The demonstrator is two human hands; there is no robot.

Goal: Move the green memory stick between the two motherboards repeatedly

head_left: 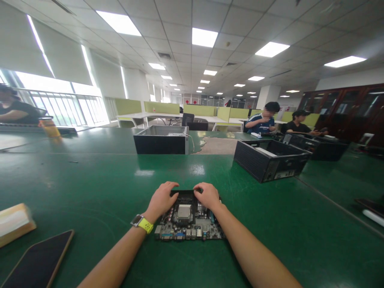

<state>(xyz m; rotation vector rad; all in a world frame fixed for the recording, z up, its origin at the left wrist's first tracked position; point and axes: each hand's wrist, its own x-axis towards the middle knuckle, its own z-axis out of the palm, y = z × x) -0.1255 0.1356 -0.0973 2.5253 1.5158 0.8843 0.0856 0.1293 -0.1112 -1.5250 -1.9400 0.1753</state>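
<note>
A dark motherboard [188,221] lies flat on the green table [99,188] right in front of me, its port row facing me and a silver CPU socket in the middle. My left hand [162,199], with a yellow-strapped watch on the wrist, rests on the board's far left part with fingers curled down over its far edge. My right hand [207,195] sits on the far right part, fingers bent and pressing down near the far edge. What lies under the fingertips is hidden.
Two open black computer cases stand beyond: one [161,139] at centre, one [270,159] to the right. A phone [39,262] and a wooden block [13,222] lie at near left. A bottle [49,127] stands far left. People sit at the far right and far left.
</note>
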